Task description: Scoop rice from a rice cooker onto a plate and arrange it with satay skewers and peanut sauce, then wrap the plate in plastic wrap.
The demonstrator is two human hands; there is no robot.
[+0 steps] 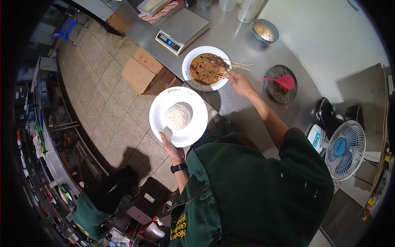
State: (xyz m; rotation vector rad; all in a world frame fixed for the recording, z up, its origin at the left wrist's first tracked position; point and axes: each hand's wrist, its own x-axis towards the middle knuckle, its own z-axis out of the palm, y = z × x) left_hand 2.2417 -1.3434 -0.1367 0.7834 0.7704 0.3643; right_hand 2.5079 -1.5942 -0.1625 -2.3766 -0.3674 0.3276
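My left hand [173,153] holds the near rim of a white plate [194,134], its thumb on the rim. A domed mound of white rice [178,117] sits in this plate, which is held up off the steel counter's edge. My right hand [241,84] pinches the bare ends of bamboo skewers at the right side of a second white plate [185,68]. In that plate lies skewered meat [211,66] covered in brown sauce. Several more skewer ends [242,65] stick out over its rim, beyond my fingers.
A digital scale [188,26] stands on the steel counter [243,49]. Nearby are a bowl with food [264,32] and a dark dish [274,92] with a pink ladle [284,81]. A cardboard box [142,71], a fan [344,151] and a bending person [92,213] are around me.
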